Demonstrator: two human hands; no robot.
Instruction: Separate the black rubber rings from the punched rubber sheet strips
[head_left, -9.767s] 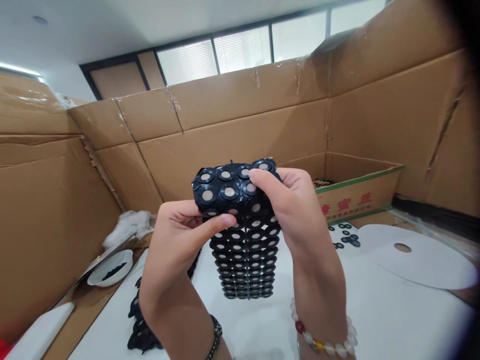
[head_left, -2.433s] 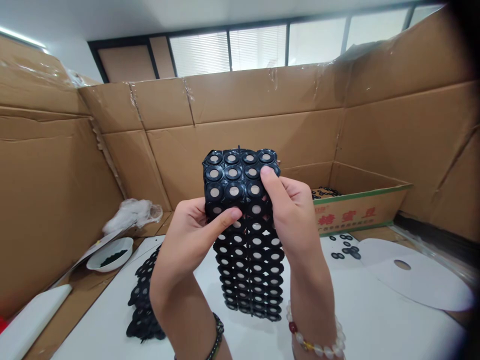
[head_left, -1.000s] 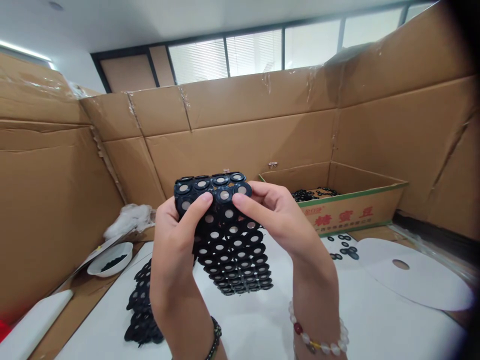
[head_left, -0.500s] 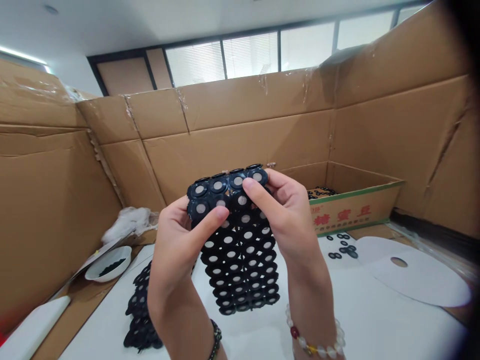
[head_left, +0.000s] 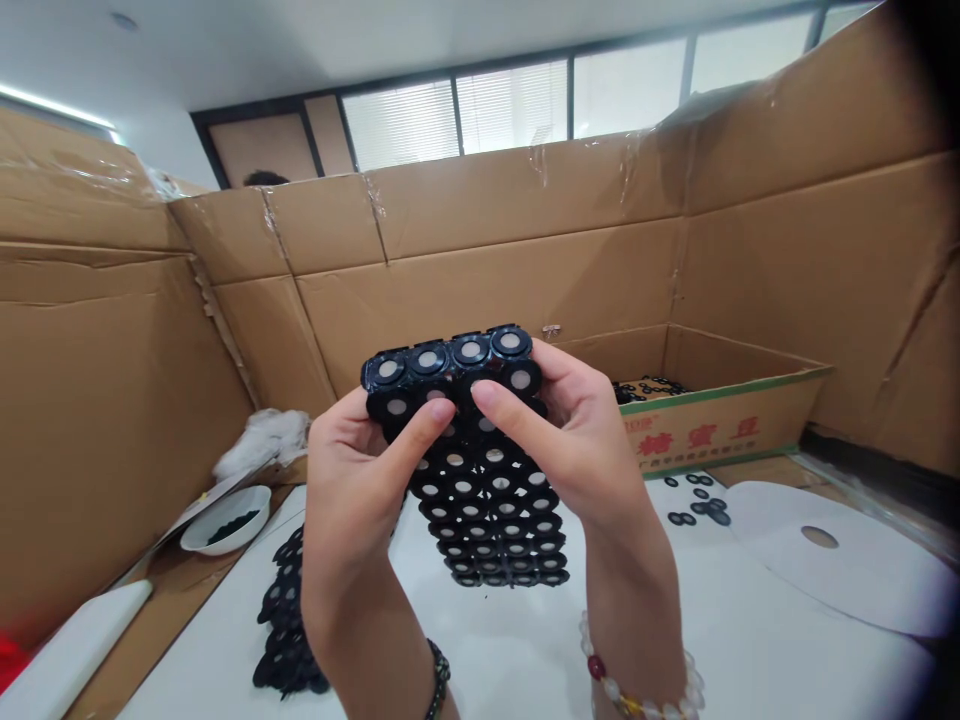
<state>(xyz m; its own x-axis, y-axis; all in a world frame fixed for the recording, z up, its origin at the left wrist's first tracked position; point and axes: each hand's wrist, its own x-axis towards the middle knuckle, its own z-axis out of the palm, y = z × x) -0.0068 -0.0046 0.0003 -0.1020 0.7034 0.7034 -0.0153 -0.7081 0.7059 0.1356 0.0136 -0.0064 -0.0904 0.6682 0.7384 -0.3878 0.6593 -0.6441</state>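
Observation:
Between my two hands hangs a sheet of joined black discs (head_left: 472,510), each with a pale round centre. Its upper end is bent back over my fingers, and the rest slopes down above the white tabletop. My left hand (head_left: 356,470) grips the upper left edge, thumb pressed on a disc. On the upper right edge my right hand (head_left: 581,435) is closed the same way, its thumb close to the left one. Fingers behind the sheet are hidden. A pile of similar black disc sheets (head_left: 289,625) lies on the table beside my left forearm.
A cardboard box (head_left: 720,425) with black pieces inside stands at the right. Near it lie several loose black rings (head_left: 701,500) and a white disc with a hole (head_left: 840,570). At left are a white bowl (head_left: 262,515) and crumpled plastic (head_left: 262,440). Cardboard walls (head_left: 480,260) surround the table.
The sheet's upper end has tipped so its top row faces me more, and its lower end has risen. My right thumb has moved left and down, nearer my left thumb.

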